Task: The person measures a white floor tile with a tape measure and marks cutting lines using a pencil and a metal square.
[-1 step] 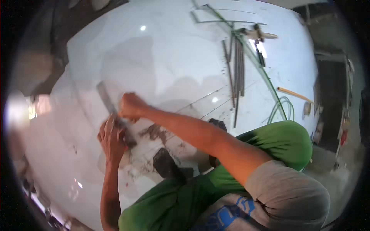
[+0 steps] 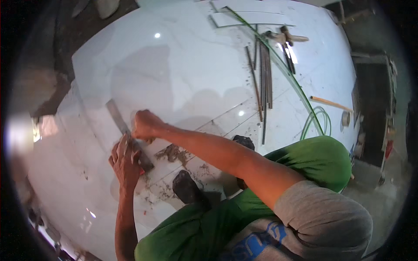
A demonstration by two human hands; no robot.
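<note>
A narrow, flat grey strip (image 2: 116,115) lies slantwise on the white floor. My left hand (image 2: 125,161) is bent over its nearer part, fingers pressed round it, and hides the middle. The strip's near end (image 2: 147,163) shows beside my fingers, close to a small red bit (image 2: 141,171). Just right of the strip, my right hand (image 2: 146,125) is closed in a fist, thumb side hidden. Whatever it grips cannot be made out. Dark crumbly dirt (image 2: 175,154) is scattered between the strip and my dark-covered foot (image 2: 186,186).
Several thin metal rods (image 2: 264,78) lie at the far right, with a hammer-like tool (image 2: 287,38) above them. A long green strip (image 2: 287,71) crosses there. Nearer are green looped cord (image 2: 323,124), an orange stick (image 2: 332,103) and a tape roll (image 2: 345,118).
The whole view has shifted slightly and become sharper. Both hands keep almost the same places at the grey strip.
</note>
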